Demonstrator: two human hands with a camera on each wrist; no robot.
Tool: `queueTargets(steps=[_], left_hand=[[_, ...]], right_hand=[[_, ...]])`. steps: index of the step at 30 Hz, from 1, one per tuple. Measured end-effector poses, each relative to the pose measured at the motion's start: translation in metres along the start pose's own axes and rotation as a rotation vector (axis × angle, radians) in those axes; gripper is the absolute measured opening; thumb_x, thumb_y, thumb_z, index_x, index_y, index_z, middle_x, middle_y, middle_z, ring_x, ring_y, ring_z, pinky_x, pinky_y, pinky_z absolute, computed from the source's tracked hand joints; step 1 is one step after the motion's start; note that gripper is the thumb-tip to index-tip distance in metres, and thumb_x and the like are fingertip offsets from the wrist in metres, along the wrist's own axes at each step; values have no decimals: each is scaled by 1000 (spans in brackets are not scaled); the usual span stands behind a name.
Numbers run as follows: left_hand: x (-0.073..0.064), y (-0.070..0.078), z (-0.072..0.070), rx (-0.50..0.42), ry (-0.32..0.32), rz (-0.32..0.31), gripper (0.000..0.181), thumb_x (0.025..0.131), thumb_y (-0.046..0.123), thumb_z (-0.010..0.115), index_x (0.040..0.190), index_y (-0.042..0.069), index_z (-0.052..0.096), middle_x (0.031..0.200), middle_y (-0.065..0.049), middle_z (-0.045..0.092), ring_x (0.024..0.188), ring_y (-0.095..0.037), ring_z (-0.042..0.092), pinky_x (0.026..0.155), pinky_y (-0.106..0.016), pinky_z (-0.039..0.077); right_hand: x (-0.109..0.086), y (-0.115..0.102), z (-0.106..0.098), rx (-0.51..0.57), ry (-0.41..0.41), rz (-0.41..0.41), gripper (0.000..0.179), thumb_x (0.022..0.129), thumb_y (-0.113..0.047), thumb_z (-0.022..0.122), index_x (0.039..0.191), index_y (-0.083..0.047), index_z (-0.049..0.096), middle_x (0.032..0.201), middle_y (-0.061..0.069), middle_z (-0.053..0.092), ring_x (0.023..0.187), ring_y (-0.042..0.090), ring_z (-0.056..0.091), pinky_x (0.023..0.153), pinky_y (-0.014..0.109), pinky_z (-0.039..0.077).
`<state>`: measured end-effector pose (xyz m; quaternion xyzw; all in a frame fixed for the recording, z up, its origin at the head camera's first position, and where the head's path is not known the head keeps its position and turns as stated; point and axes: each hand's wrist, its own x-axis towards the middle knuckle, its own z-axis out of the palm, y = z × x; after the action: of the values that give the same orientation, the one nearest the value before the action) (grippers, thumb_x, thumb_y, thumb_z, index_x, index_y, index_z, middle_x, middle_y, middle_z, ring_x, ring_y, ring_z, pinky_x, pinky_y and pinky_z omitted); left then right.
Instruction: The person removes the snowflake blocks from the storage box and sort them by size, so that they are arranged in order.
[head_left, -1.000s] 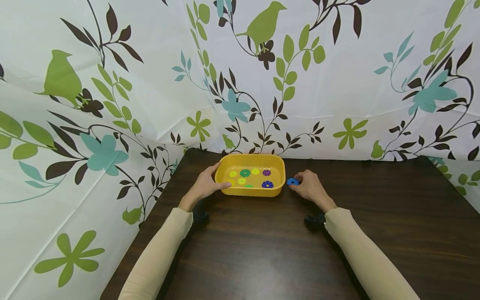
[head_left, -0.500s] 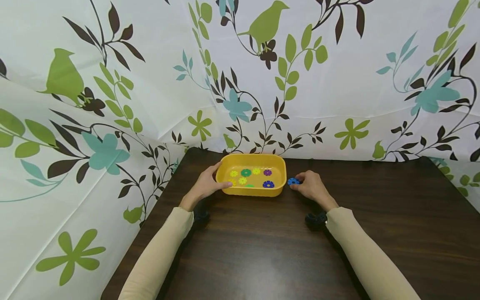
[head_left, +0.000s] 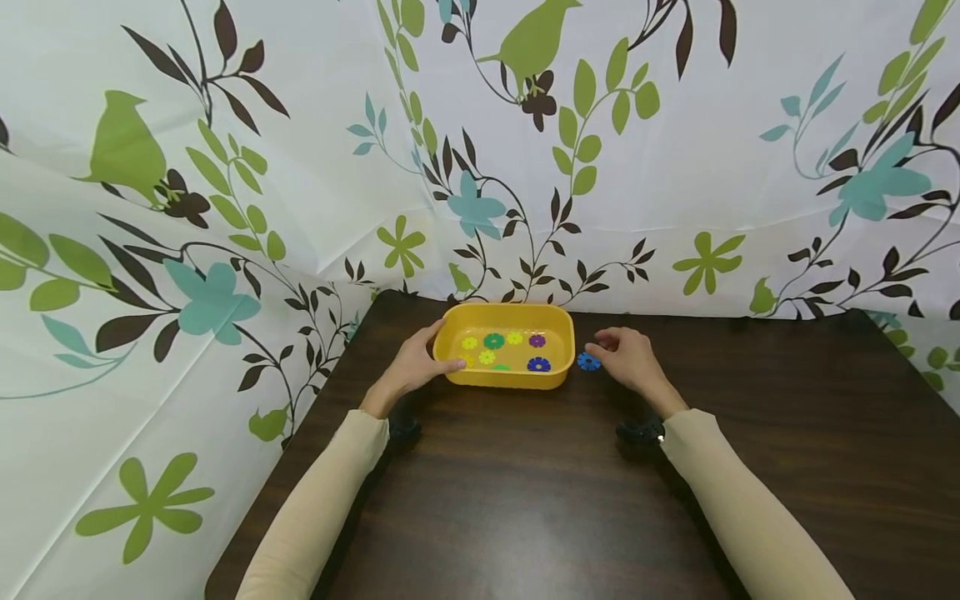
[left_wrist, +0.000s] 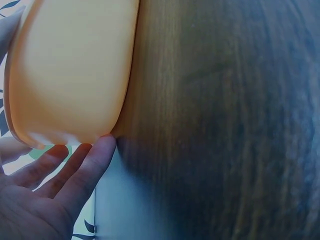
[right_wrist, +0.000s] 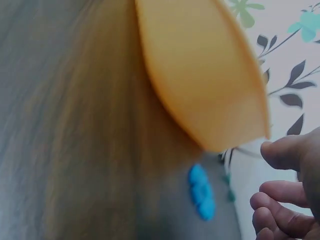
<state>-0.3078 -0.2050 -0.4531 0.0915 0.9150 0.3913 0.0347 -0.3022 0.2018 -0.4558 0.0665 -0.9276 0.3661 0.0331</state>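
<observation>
A yellow plastic tub [head_left: 505,379] stands on the dark table, with several small flower-shaped discs in yellow, green, purple and dark blue inside. My left hand [head_left: 411,364] grips its left end, thumb over the rim; in the left wrist view the fingertips [left_wrist: 102,150] touch the outer wall. A blue flower-shaped disc [head_left: 588,362] lies on the table just right of the tub. Beside and above it is my right hand [head_left: 628,360], loosely curled. In the right wrist view a gap shows between the fingers and the blue disc [right_wrist: 202,192].
The dark wood table [head_left: 517,492] runs to a patterned cloth [head_left: 615,183] that hangs behind and along the left. Dark wrist cameras [head_left: 640,432] sit below both wrists.
My right hand has let go of the blue disc and drawn slightly up and right. The disc now lies flat by the tub. The left hand keeps its grip.
</observation>
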Motion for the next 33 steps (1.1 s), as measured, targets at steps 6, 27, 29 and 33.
queueTargets(steps=[6, 27, 29, 33], left_hand=[[1, -1, 0, -8, -3, 6, 111, 89, 49, 87, 174, 10, 28, 177, -22, 36, 163, -43, 37, 134, -63, 32], [3, -2, 1, 1, -3, 14, 111, 89, 51, 87, 174, 11, 28, 177, -20, 36, 163, -42, 37, 135, -62, 31], [3, -3, 0, 4, -5, 17, 112, 89, 51, 87, 174, 11, 27, 177, -21, 35, 163, -42, 38, 135, -62, 32], [3, -4, 0, 6, -3, 21, 112, 89, 51, 87, 174, 11, 27, 177, -21, 35, 163, -43, 38, 135, -62, 32]], right_hand=[[2, -23, -7, 18, -19, -36, 50, 104, -33, 74, 138, 3, 69, 128, 25, 74, 115, 39, 70, 103, 56, 63], [29, -92, 21, -254, -371, -223, 38, 95, -26, 85, 120, 3, 80, 121, 19, 80, 99, 24, 70, 93, 41, 64], [32, -96, 23, -301, -415, -242, 30, 95, -25, 85, 100, 3, 79, 97, 14, 76, 80, 18, 58, 77, 32, 57], [37, -101, 29, -385, -478, -258, 42, 97, -21, 83, 70, -8, 54, 65, -2, 38, 62, 10, 30, 61, 25, 29]])
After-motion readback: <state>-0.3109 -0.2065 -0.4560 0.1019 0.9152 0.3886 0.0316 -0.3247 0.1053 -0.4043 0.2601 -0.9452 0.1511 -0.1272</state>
